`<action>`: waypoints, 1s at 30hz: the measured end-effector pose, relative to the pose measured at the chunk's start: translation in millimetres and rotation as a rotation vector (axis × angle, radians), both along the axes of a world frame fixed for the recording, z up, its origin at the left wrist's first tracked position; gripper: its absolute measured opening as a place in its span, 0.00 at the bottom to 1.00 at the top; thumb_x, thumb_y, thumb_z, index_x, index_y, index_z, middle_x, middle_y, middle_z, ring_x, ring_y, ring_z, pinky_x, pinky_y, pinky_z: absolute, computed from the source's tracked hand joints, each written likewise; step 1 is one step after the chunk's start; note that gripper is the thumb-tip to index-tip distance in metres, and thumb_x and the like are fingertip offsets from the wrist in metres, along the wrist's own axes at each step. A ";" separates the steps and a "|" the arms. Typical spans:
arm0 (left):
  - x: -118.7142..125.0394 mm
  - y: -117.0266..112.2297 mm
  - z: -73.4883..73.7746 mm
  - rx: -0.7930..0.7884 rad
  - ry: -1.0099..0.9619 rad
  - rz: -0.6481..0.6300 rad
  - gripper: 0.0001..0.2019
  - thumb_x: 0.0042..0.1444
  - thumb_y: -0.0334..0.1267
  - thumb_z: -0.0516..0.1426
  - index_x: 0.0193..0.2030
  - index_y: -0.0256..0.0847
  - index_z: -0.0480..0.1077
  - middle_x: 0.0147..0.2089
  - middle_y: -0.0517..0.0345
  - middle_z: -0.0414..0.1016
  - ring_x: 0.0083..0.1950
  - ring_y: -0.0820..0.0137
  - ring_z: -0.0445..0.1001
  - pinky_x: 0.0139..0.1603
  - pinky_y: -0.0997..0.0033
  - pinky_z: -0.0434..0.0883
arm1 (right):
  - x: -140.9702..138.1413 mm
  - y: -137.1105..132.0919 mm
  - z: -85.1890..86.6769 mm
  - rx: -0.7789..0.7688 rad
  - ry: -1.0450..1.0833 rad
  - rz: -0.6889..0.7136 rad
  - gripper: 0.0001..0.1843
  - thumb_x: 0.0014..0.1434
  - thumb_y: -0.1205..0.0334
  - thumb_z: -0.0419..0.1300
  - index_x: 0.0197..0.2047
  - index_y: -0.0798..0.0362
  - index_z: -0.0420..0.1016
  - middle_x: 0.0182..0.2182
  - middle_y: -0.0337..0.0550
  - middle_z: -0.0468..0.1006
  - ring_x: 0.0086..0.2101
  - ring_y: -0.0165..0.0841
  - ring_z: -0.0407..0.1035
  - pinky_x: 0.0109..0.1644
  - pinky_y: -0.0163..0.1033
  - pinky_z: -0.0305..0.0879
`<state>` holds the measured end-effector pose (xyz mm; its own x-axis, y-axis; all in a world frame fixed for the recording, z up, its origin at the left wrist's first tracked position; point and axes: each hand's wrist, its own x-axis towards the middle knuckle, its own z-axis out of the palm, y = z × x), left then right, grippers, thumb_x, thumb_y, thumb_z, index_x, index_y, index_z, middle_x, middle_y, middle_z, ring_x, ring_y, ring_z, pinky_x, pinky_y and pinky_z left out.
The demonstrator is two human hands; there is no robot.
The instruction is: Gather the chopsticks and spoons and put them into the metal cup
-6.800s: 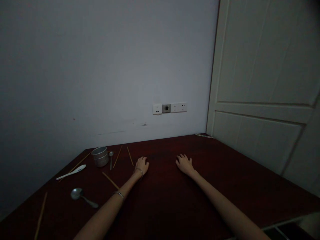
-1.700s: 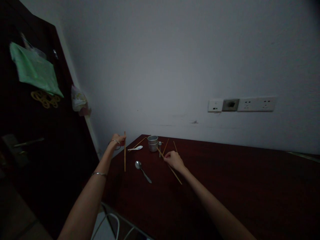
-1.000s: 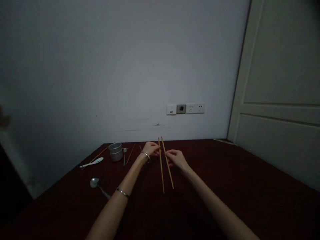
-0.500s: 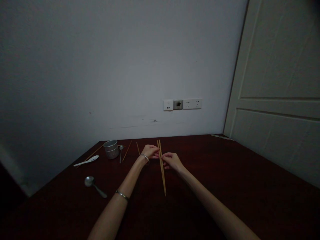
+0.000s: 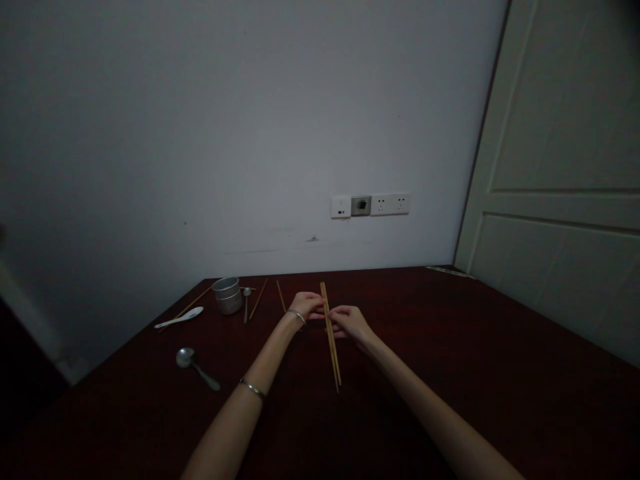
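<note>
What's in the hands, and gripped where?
Two chopsticks, side by side. The left hand pinches near their far ends, the right hand slightly nearer, both on the far half. Whether each hand grips both sticks, I can't tell.

The chopsticks [image 5: 331, 347] look like matt wood. Near the far left corner of the desk [image 5: 475, 347], the cup [image 5: 229, 303] is dull metal, the white spoon [image 5: 186, 316] smooth.
</note>
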<state>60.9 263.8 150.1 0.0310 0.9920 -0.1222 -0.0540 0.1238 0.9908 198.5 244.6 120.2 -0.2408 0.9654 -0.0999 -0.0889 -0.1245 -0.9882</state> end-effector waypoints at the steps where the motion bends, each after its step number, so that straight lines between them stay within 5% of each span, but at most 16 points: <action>1: 0.6 0.2 -1.4 -0.004 0.000 0.003 0.10 0.39 0.31 0.63 0.26 0.32 0.66 0.21 0.57 0.71 0.23 0.73 0.72 0.24 0.72 0.72 | 0.7 -0.7 -1.1 0.001 0.008 0.003 0.04 0.49 0.68 0.58 0.30 0.58 0.67 0.19 0.38 0.73 0.19 0.28 0.71 0.21 0.32 0.69; 15: 4.0 0.3 -9.8 -0.002 0.088 0.078 0.07 0.43 0.29 0.61 0.27 0.33 0.65 0.20 0.59 0.70 0.22 0.74 0.71 0.26 0.71 0.73 | -0.9 -8.0 -2.6 -0.054 0.090 0.013 0.04 0.46 0.71 0.60 0.27 0.58 0.67 0.17 0.38 0.72 0.19 0.28 0.70 0.24 0.34 0.70; 19: 8.7 -2.4 -7.3 0.048 0.429 0.159 0.09 0.45 0.37 0.60 0.27 0.33 0.67 0.19 0.58 0.70 0.20 0.73 0.71 0.23 0.75 0.69 | -5.3 -11.1 -2.3 -0.077 0.062 0.003 0.04 0.46 0.73 0.59 0.26 0.58 0.66 0.16 0.38 0.72 0.19 0.28 0.70 0.24 0.33 0.71; 24: 6.8 -7.2 -4.0 0.206 0.959 0.250 0.14 0.42 0.47 0.59 0.23 0.36 0.71 0.24 0.48 0.74 0.31 0.66 0.74 0.29 0.76 0.66 | -9.1 -16.4 -3.8 -0.062 0.044 -0.001 0.05 0.45 0.72 0.60 0.26 0.58 0.66 0.17 0.37 0.73 0.19 0.28 0.70 0.23 0.33 0.71; 30: 3.3 -9.8 -4.2 0.227 1.126 0.242 0.12 0.43 0.44 0.57 0.20 0.37 0.72 0.24 0.46 0.75 0.32 0.64 0.74 0.31 0.75 0.65 | -12.9 -18.5 -8.6 -0.040 0.042 0.010 0.05 0.45 0.74 0.58 0.25 0.58 0.65 0.17 0.37 0.72 0.18 0.26 0.69 0.23 0.33 0.70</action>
